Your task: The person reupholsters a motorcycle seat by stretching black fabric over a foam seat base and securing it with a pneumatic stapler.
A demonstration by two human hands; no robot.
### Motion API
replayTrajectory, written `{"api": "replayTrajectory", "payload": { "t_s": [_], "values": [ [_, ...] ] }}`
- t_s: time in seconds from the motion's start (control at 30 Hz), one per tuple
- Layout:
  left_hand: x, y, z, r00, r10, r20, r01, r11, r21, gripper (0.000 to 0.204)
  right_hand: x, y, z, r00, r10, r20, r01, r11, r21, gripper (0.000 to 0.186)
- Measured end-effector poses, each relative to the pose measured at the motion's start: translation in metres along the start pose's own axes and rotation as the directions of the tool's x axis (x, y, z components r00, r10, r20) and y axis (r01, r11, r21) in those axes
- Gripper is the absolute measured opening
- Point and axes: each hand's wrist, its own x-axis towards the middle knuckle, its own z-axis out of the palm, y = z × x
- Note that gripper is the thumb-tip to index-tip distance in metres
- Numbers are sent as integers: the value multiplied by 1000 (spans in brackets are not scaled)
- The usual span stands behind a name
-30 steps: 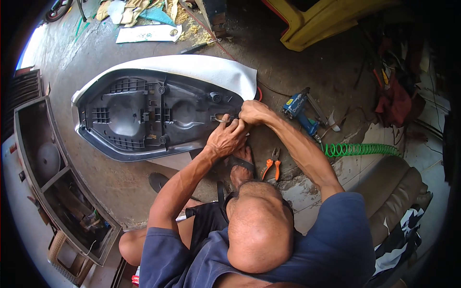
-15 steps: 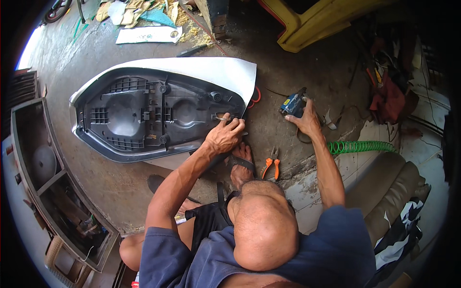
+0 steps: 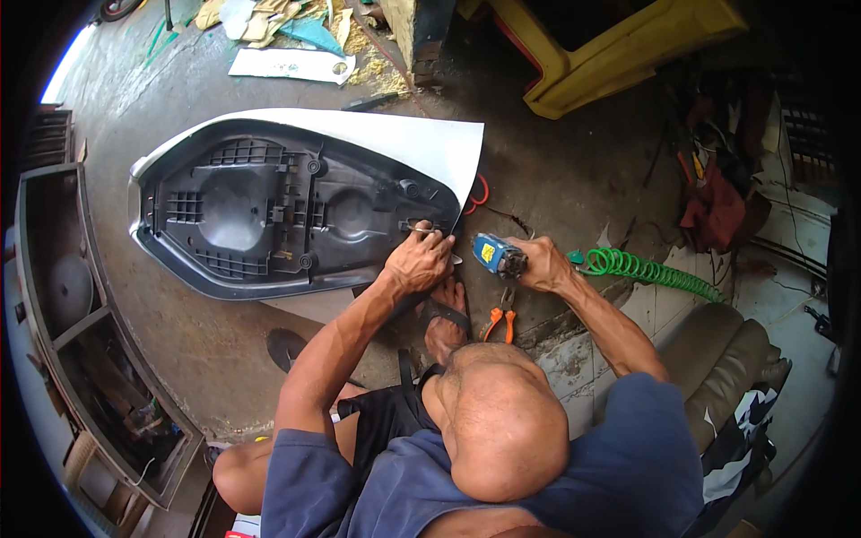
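Note:
A motorcycle seat lies upside down on the floor, its black plastic base facing up and a white cover spread out from its far side. At the narrow right end, my left hand is closed on the seat's edge, thumb and fingers bent together. A thin metal loop shows by those fingertips; what lies under them is hidden. My right hand grips a blue air staple gun, held to the right of the seat and apart from it. Its nose points toward the seat.
Orange-handled pliers lie by my foot. Red scissor handles stick out beside the cover. A green coiled hose runs right from near the staple gun. A yellow plastic stool stands far right, a metal-framed box at left, foam scraps beyond the seat.
My right hand has brought the staple gun left and down, closer to the seat, and turned it. My left hand stays at the seat's narrow end.

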Motion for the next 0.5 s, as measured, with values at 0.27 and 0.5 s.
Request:
{"api": "replayTrajectory", "payload": {
  "t_s": [0.27,0.5],
  "values": [
    [1,1,-2,999,-18,27,18,1000,7,52,27,-8,2,998,-25,64,25,1000,9,43],
    [0,0,1,999,-35,24,35,999,-13,48,35,-12,3,995,-8,100,7,1000,5,41]
  ]
}}
